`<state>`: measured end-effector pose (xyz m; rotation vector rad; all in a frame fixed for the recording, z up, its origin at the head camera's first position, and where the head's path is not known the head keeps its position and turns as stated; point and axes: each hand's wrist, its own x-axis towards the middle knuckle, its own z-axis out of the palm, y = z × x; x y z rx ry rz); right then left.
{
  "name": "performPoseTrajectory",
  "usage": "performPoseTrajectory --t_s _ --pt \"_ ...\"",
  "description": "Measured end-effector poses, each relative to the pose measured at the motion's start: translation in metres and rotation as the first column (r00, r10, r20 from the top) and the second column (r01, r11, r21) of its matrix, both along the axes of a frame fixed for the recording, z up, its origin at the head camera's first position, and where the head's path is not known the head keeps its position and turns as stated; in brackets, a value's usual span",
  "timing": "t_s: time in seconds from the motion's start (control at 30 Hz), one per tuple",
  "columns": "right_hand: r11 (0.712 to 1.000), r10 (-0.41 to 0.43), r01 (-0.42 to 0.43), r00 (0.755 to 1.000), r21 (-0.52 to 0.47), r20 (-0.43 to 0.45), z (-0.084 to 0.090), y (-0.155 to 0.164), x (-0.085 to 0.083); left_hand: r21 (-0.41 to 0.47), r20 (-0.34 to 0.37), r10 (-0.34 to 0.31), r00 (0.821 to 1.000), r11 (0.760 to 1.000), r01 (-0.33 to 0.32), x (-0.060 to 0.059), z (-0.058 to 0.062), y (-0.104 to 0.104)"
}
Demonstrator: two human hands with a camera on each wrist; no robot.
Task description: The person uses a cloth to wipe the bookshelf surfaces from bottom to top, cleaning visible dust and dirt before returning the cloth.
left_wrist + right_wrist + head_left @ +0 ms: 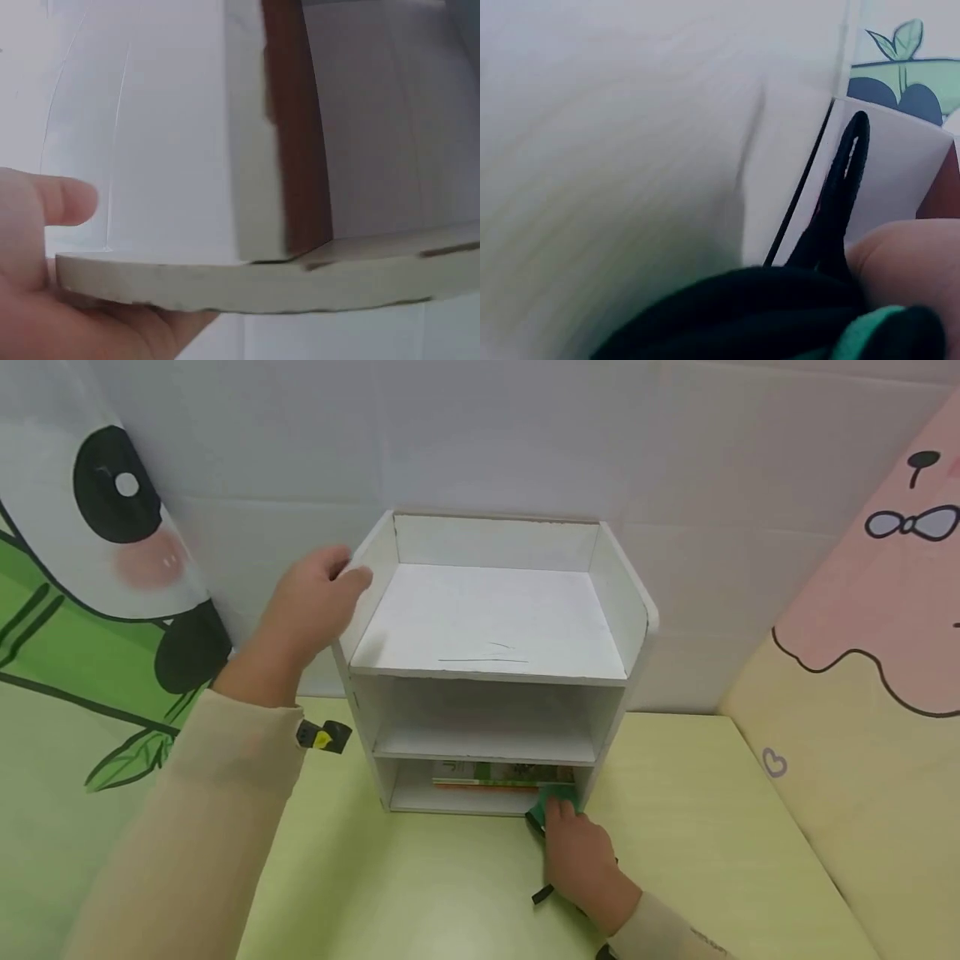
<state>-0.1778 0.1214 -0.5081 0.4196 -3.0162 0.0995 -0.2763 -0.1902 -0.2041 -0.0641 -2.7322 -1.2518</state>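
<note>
A white shelf unit (491, 618) stands on the table, with an open top tray and two compartments below. My left hand (311, 602) grips the upper edge of its left side panel (172, 281); the left wrist view shows the thumb on one face and the fingers beneath. Low at the right, my right hand (581, 856) holds a green cloth item (557, 795) with black trim at the opening of the bottom compartment. Its black strap loop (847, 172) sticks up in the right wrist view. The item's full shape is hidden by the hand.
Books or booklets (487, 774) lie flat in the bottom compartment, behind the green cloth. The pale yellow-green table (675, 827) meets a white back wall (517, 435). Cartoon-printed panels (847, 610) stand at both sides.
</note>
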Motion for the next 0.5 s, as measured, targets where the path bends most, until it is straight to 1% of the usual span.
performPoseTrajectory --t_s 0.1,0.17,0.2,0.3,0.37,0.43,0.5 --pt "1.0 -0.025 0.025 1.0 0.001 -0.01 -0.002 -0.002 -0.001 -0.078 0.071 -0.032 0.997 0.996 0.038 -0.007 0.012 -0.002" --pt "0.999 -0.038 0.037 0.999 -0.007 -0.018 -0.004 -0.003 -0.002 -0.099 0.126 -0.04 0.991 0.994 0.053 -0.013 0.018 -0.003" --pt "0.999 -0.04 0.04 0.999 -0.019 -0.018 -0.005 -0.003 -0.003 -0.096 0.15 -0.042 0.988 0.994 0.057 -0.015 0.02 -0.004" --pt "0.998 -0.029 0.028 1.0 -0.06 -0.011 -0.006 -0.003 -0.004 -0.011 0.212 -0.066 0.975 0.998 0.069 -0.021 0.021 -0.007" --pt "0.996 -0.017 0.017 1.0 -0.089 -0.007 -0.005 -0.003 -0.006 0.049 0.232 -0.079 0.97 0.996 0.069 -0.023 0.019 -0.006" --pt "0.993 -0.008 0.007 1.0 -0.117 -0.005 -0.004 -0.003 -0.007 0.13 0.239 -0.102 0.966 0.989 0.072 -0.023 0.016 -0.006" --pt "0.988 -0.001 0.002 1.0 -0.152 0.003 -0.003 -0.004 -0.008 0.174 0.232 -0.109 0.967 0.982 0.069 -0.022 0.013 -0.005"
